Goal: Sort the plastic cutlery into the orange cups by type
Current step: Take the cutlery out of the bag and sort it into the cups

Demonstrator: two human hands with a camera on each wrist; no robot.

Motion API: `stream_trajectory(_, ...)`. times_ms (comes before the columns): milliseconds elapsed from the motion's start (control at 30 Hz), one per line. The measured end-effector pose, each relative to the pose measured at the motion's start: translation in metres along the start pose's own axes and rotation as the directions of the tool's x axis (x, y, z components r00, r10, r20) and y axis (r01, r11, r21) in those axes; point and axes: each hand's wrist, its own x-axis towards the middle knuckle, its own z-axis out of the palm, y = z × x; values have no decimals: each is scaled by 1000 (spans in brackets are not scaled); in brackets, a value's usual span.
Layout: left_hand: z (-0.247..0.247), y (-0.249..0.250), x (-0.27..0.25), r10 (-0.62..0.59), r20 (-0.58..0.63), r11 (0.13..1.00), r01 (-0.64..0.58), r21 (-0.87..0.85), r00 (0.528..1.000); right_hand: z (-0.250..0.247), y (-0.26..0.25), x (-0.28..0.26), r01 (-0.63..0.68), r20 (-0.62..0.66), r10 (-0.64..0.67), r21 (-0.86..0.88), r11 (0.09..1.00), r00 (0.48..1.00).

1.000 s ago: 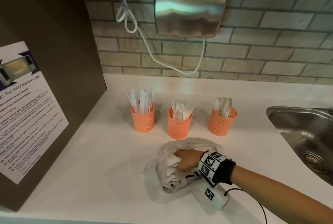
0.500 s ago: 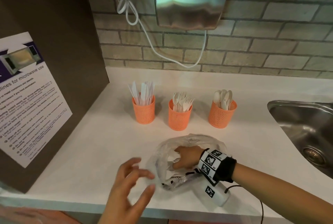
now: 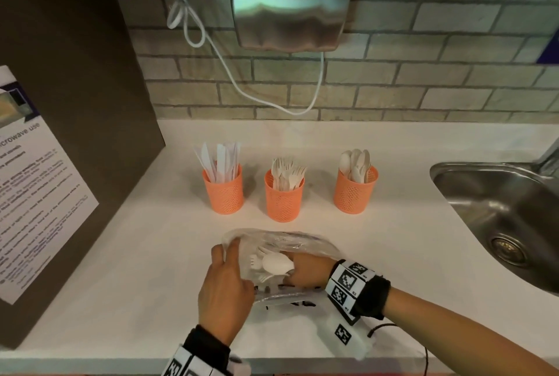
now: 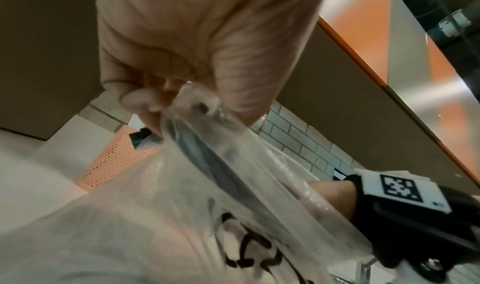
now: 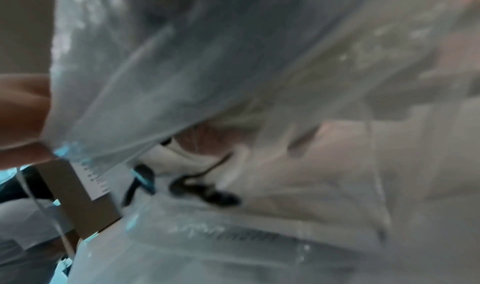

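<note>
White counter (image 3: 127,254) under brick wall (image 3: 423,79), left hand (image 3: 225,291) pinching plastic bag (image 3: 302,244), right hand (image 3: 305,271) grasping spoon (image 3: 276,263)

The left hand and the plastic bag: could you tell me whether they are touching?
Touching. The left wrist view shows the left hand pinching a fold of the bag between thumb and fingertips.

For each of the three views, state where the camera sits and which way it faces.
Head: worn high, looking down at the counter, three orange cups, both hands.
Left wrist: looks along the left hand, which pinches the plastic bag.
Right wrist: inside the bag, blurred; the right hand cannot be made out.
Shared: the bag in all three.
</note>
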Motion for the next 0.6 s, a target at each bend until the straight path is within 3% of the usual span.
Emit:
stream_trajectory(100,-2,2,0,-35,38,999,35,10,999,-4,3,-3,48,21,-50,69,996,999)
stream_trajectory(167,-5,3,8,-57,2,998,57,-14,998,-4,4,-6,97,4,-98,77,992,995)
stream_trajectory(267,-6,3,16,-91,26,995,90,39,996,-13,5,-11,165,-157,-138,177,970,978)
stream_trajectory(367,-4,2,12,-102,93,991,92,98,990,-25,9,-10,276,-330,-153,370,887,932)
stream_trajectory(500,0,9,18,-113,82,993,111,24,990,-27,7,-13,361,-420,-159,462,810,893)
stream_trajectory(600,2,13,25,-93,64,996,92,15,994,-36,-5,-22,479,-517,-165,563,673,840)
